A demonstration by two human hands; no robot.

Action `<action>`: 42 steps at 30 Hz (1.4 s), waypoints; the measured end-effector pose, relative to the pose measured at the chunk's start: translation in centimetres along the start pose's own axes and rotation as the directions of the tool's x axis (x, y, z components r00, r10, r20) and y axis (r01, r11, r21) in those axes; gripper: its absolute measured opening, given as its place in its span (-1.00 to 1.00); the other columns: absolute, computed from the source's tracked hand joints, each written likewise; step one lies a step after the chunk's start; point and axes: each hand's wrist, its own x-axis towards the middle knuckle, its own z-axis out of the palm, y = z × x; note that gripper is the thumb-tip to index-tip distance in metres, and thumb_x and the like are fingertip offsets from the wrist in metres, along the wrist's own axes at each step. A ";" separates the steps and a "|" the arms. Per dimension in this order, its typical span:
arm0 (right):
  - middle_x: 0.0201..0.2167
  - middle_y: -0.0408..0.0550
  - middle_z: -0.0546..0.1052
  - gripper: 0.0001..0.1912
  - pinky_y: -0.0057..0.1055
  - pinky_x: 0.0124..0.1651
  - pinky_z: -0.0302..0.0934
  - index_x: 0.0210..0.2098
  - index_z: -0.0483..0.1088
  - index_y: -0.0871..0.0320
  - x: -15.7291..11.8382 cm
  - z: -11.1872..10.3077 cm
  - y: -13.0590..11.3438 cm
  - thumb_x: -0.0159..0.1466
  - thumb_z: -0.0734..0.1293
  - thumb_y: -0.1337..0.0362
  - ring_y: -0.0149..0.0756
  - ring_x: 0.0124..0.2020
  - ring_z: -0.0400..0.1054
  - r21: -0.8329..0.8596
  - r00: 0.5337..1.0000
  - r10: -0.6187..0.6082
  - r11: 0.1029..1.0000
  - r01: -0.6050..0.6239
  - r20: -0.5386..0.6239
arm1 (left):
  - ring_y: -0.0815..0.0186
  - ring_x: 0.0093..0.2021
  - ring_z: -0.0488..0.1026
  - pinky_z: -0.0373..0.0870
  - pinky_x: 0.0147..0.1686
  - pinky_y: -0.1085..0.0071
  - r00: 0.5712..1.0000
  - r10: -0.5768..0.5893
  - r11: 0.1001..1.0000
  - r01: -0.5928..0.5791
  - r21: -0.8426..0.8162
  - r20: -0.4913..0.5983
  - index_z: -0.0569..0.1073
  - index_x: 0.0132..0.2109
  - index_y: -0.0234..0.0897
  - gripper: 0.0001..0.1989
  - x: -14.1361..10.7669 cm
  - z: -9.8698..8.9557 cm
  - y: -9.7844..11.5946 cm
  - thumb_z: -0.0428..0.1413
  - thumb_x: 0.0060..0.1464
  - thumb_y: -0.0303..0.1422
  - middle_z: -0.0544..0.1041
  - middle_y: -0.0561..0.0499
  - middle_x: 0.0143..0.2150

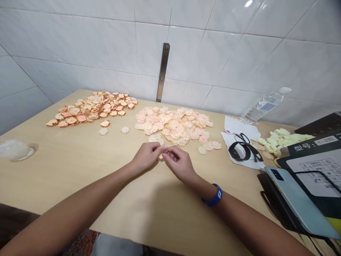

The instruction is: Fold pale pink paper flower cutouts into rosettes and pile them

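While the left hand and the right hand are held tip to tip just above the table, their fingers are pressed together, and a small pale piece is pinched between them, so far hidden that its shape cannot be made out. A blue wristband is worn on the right wrist. At the lower right, a pale blue smartphone is laid against a black printed folder, and a little farther off, two white paper sheets are spread beside it, with black-framed glasses and a black wrist strap placed on them. A heap of pale yellow pieces is piled just beyond the folder. Straight ahead, a wide heap of pale peach flower-shaped pieces is spread just past the fingertips, and two loose flower-shaped pieces are left lying to its left. A clear object is seen at the left edge of the table. Farther back, a heap of cupped, red-rimmed pieces is gathered, while a plastic water bottle is laid at the far right, and a metal strip is fixed to the white tiled wall
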 end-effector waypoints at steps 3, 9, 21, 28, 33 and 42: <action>-0.54 -0.17 0.37 -0.85 -0.45 -0.47 0.09 -0.34 0.47 0.16 0.0 0.0 0.0 0.23 0.33 0.20 -0.41 -0.52 0.18 -0.029 0.998 0.053 0.998 -0.053 -0.021 | 0.38 -0.53 0.31 0.14 -0.51 0.46 0.999 -0.025 1.000 0.026 -0.011 0.042 0.31 -0.52 -0.28 -0.60 -0.1 0.1 -0.1 0.04 0.15 -0.11 0.33 0.11 -0.60; -0.54 -0.16 0.39 -0.82 -0.43 -0.46 0.09 -0.35 0.48 0.16 0.4 0.0 0.0 0.16 0.40 0.16 -0.38 -0.52 0.19 -0.080 0.989 0.124 0.988 -0.130 -0.082 | 0.27 -0.43 0.51 0.36 -0.33 0.40 0.990 0.012 0.999 -0.008 -0.032 0.137 0.41 -0.39 -0.29 -0.55 -0.1 -0.2 -0.2 -0.13 0.27 -0.08 0.51 -0.01 -0.49; -0.47 -0.11 0.53 -0.90 -0.40 -0.38 0.15 -0.44 0.49 0.12 0.8 -0.9 0.3 0.19 0.35 0.28 -0.32 -0.46 0.31 -0.052 0.989 0.112 0.992 -0.118 -0.096 | 0.35 -0.46 0.37 0.20 -0.47 0.47 0.982 0.019 0.995 -0.036 0.089 0.187 0.40 -0.33 -0.27 -0.74 -0.7 -0.3 0.3 0.13 0.10 -0.15 0.47 0.08 -0.47; -0.47 -0.11 0.53 -0.86 -0.39 -0.33 0.15 -0.46 0.47 0.12 0.7 -1.1 0.2 0.23 0.32 0.33 -0.31 -0.44 0.34 -0.108 0.998 0.029 0.994 -0.034 -0.048 | 0.28 -0.39 0.50 0.31 -0.37 0.43 0.978 0.023 0.995 -0.042 0.089 0.208 0.37 -0.38 -0.26 -0.73 -0.6 -0.3 0.7 0.06 0.17 -0.17 0.54 0.01 -0.45; -0.40 -0.06 0.52 -0.84 -0.38 -0.30 0.14 -0.38 0.41 0.12 0.7 -1.0 0.3 0.30 0.23 0.32 -0.29 -0.39 0.33 -0.177 0.998 -0.051 0.983 0.046 -0.023 | 0.28 -0.38 0.51 0.35 -0.33 0.42 0.973 0.063 0.994 -0.082 0.074 0.224 0.40 -0.34 -0.26 -0.74 -0.6 -0.5 0.8 0.04 0.19 -0.17 0.54 0.01 -0.45; -0.53 -0.16 0.31 -0.87 -0.40 -0.39 0.07 -0.41 0.20 0.10 1.0 -1.0 0.3 0.28 0.14 0.28 -0.33 -0.48 0.19 -0.034 0.996 0.028 0.999 -0.025 0.089 | 0.30 -0.40 0.49 0.34 -0.38 0.44 0.987 0.038 0.997 -0.049 0.062 0.159 0.38 -0.38 -0.28 -0.83 -0.6 -0.3 1.0 0.04 0.11 -0.28 0.55 0.02 -0.45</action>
